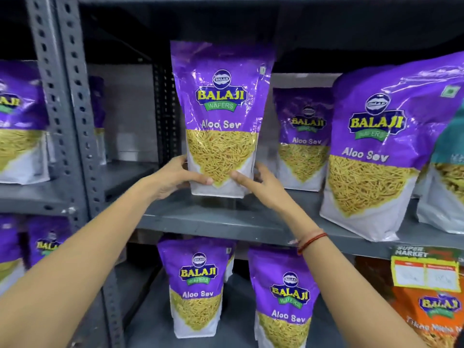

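Note:
A purple and white Aloo Sev pouch point(222, 116) stands upright on the grey metal shelf point(213, 219), at its middle. My left hand point(179, 178) grips the pouch's lower left corner, thumb across the front. My right hand point(258, 187) grips the lower right corner, thumb on the front and fingers behind. A red thread band circles my right wrist.
More Aloo Sev pouches stand behind point(302, 139) and at the right point(371, 151), others on the shelf below point(197, 290) and on the left rack point(20, 121). A perforated grey upright point(67, 109) divides the racks. An orange pouch point(431, 315) and a yellow price tag point(424, 272) sit lower right.

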`<state>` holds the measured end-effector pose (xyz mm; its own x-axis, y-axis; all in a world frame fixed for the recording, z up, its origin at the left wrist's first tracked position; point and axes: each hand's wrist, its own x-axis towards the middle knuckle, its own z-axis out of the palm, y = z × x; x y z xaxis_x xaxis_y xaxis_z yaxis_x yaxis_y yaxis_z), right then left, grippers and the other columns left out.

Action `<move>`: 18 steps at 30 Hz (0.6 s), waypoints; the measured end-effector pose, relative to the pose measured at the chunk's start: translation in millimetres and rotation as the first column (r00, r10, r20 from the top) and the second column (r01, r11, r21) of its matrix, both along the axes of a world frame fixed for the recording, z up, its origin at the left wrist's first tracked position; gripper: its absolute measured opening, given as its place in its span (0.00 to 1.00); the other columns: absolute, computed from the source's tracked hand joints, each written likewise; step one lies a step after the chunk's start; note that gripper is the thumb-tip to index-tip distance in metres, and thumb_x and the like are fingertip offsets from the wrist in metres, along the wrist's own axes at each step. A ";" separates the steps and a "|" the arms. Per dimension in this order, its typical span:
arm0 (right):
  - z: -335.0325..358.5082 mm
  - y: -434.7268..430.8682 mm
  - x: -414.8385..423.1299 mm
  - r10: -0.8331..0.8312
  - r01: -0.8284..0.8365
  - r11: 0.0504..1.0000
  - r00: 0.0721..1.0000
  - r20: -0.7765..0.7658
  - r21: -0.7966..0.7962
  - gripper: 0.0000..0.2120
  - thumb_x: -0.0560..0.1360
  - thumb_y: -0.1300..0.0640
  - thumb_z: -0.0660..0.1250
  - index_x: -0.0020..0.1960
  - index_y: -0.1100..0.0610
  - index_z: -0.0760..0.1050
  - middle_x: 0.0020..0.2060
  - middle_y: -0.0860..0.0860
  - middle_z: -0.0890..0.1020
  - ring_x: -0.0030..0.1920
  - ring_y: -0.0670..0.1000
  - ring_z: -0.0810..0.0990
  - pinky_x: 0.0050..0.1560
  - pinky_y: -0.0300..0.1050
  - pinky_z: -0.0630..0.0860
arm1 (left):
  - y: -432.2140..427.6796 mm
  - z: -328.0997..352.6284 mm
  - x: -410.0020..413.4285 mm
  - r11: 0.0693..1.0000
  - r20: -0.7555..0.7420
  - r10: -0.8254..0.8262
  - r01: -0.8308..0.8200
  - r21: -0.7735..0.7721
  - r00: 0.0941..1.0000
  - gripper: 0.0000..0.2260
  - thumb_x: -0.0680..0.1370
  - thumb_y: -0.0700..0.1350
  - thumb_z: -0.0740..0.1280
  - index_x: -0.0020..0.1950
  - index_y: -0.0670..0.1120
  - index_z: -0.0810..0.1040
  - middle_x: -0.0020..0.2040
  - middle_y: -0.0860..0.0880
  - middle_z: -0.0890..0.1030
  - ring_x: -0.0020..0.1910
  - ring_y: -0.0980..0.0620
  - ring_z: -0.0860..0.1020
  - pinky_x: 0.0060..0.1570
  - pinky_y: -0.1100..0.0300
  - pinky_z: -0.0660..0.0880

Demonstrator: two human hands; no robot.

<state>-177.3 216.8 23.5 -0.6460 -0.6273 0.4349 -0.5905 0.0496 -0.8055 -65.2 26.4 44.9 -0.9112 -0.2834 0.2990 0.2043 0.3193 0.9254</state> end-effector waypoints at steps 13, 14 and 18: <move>-21.8 -46.5 15.3 0.079 -0.071 0.991 0.995 -0.065 0.110 0.31 0.71 0.42 0.68 0.68 0.56 0.65 0.65 0.53 0.76 0.66 0.54 0.71 0.66 0.47 0.68 | -56.4 -34.6 21.4 0.995 0.048 0.046 -0.041 -0.092 0.998 0.38 0.50 0.53 0.82 0.58 0.50 0.76 0.58 0.49 0.82 0.59 0.52 0.79 0.59 0.59 0.75; -22.1 -45.9 14.2 0.079 -0.072 0.990 0.995 -0.058 0.118 0.33 0.70 0.42 0.69 0.68 0.56 0.64 0.65 0.52 0.75 0.66 0.54 0.71 0.66 0.47 0.68 | -58.7 -34.5 22.8 0.989 0.057 0.056 -0.047 -0.137 0.997 0.37 0.51 0.55 0.82 0.58 0.52 0.76 0.58 0.50 0.82 0.58 0.54 0.79 0.58 0.61 0.75; -23.8 -46.1 11.0 0.071 -0.056 0.979 0.995 -0.070 0.196 0.40 0.65 0.42 0.74 0.70 0.53 0.61 0.67 0.52 0.73 0.68 0.54 0.70 0.67 0.50 0.68 | -72.5 -37.1 34.6 0.953 0.160 0.071 -0.019 -0.303 0.985 0.41 0.50 0.61 0.80 0.61 0.54 0.74 0.58 0.57 0.80 0.58 0.61 0.78 0.58 0.67 0.73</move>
